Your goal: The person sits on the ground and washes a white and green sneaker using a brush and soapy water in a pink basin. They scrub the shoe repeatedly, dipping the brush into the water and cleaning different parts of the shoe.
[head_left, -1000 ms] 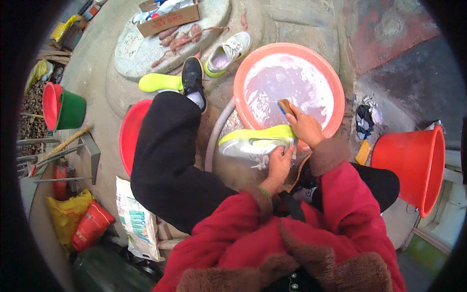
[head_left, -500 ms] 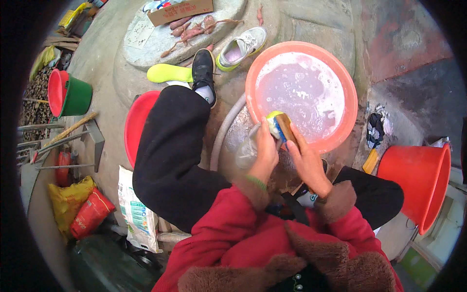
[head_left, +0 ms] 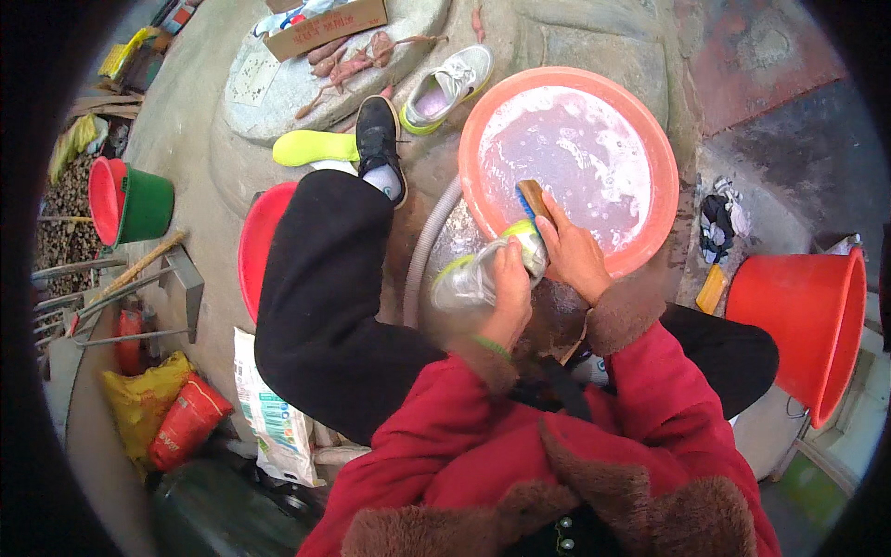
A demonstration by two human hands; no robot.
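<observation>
My left hand (head_left: 510, 290) is closed around a white sneaker (head_left: 471, 278) with a yellow-green sole, held in front of me at the near side of a wide orange basin (head_left: 475, 121). My right hand (head_left: 575, 258) grips a wooden scrub brush (head_left: 535, 200) with blue bristles, raised just above the sneaker's yellow-green end. Brush and shoe look slightly apart. Soapy, cloudy water (head_left: 566, 162) with white foam fills the basin. A matching sneaker (head_left: 450, 85) lies beyond my left foot, beside a yellow-green insole (head_left: 314, 148).
A grey hose (head_left: 431, 246) curves beside the basin. Red tubs stand left (head_left: 260, 246) and right (head_left: 789, 311); a green bucket (head_left: 148, 206) is far left. Dark cloths (head_left: 716, 227) lie at right. Sweet potatoes (head_left: 348, 67) and a cardboard box (head_left: 325, 28) rest on a stone slab.
My right hand has lifted the brush up and away from the shoe. The sneaker has turned and shows more of its side, with my left hand still holding it.
</observation>
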